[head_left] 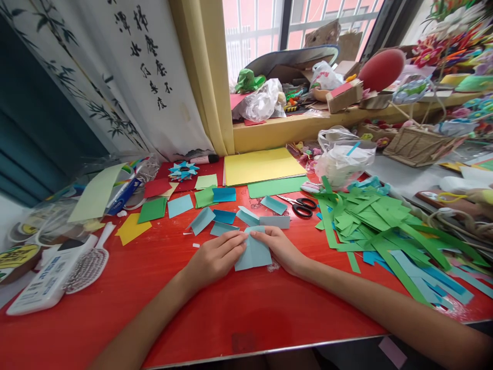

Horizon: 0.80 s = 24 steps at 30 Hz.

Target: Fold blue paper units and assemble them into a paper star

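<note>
A light blue sheet of paper (pixel 253 254) with a crease down its middle is between my hands, just above the red table. My left hand (pixel 220 255) pinches its upper left edge, fingers together. At the upper right edge, my right hand (pixel 280 246) grips the sheet with the thumb on top. Several folded blue paper pieces (pixel 202 221) lie just beyond my hands, some standing half open like little tents. Black-handled scissors (pixel 302 207) rest behind my right hand.
Green and blue paper strips (pixel 370 221) are heaped at the right. On the left lie a white hairbrush (pixel 88 268) and a white box-like object (pixel 50 282). Yellow sheets (pixel 264 167) and a blue folded-paper ring (pixel 184 171) sit at the back. The table's front edge (pixel 269 350) is near me.
</note>
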Tool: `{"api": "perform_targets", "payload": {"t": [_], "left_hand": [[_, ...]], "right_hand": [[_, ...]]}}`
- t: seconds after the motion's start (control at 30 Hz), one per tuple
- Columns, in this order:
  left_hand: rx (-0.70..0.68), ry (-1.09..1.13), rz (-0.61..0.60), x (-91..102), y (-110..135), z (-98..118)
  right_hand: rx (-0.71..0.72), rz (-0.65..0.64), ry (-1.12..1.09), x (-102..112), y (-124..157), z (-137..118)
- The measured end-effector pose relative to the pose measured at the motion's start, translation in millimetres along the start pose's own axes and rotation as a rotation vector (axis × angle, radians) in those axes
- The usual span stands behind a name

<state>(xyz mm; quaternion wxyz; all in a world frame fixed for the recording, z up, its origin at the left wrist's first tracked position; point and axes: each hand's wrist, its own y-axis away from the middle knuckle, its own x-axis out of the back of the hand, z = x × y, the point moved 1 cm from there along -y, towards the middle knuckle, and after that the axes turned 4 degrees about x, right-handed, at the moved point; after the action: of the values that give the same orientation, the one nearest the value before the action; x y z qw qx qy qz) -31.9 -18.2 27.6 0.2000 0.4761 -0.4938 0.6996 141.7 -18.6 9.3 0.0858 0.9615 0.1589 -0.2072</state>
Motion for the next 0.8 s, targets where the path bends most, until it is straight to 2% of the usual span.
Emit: {"api": "perform_targets", "payload": {"t": [0.23, 0.33, 0.47, 0.63, 0.8], "left_hand": [[0.025, 0.046, -0.004, -1.1, -2, 0], [0.088, 0.095, -0.020, -0.3, -2, 2], [0.275, 0.224, -0.041, 2.0, -6, 5], [0.573, 0.435, -0.005, 4.9, -13, 7], [0.720, 0.664, -0.033, 2.4, -15, 6]], "right_hand": [[-0.010, -0.010, 0.049, -1, 1, -2], [-0.002, -0.003, 0.074, 0, 1, -2], [0.021, 0.007, 0.143, -1, 2, -3], [0.102, -0.020, 0.285, -1, 4, -6], [0.187, -0.095, 0.501, 1, 4, -3]]}}
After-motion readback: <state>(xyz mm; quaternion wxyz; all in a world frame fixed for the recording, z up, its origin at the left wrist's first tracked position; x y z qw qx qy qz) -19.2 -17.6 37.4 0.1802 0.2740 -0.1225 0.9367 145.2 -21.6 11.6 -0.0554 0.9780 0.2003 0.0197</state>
